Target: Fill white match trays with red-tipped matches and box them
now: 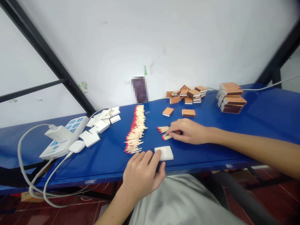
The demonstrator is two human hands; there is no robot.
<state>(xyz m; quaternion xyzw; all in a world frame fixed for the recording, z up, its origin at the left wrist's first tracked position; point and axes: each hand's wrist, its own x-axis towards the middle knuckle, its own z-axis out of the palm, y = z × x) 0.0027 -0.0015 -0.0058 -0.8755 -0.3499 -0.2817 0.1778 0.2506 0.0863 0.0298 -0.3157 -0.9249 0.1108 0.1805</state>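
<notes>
Close to the table's front edge lies a white inner matchbox tray [167,153]. My left hand [145,172] holds it at its left end, index finger on top and thumb by the near edge. Beyond the tray, my right hand [187,130] has its fingers closed over a small group of matches [162,129] with red heads facing left. Those fingers partly hide the sticks, so how many they grip is unclear. A long row of matches [137,128] stretches from near my left hand toward the wall, heads mostly left.
Orange matchbox sleeves [188,113] lie beyond my right hand, with a heap [185,93] behind and a stack [231,98] at right. White trays [102,125] are piled left, beside a power strip [64,137] with cables. A pixelated dark object [140,90] leans at the wall.
</notes>
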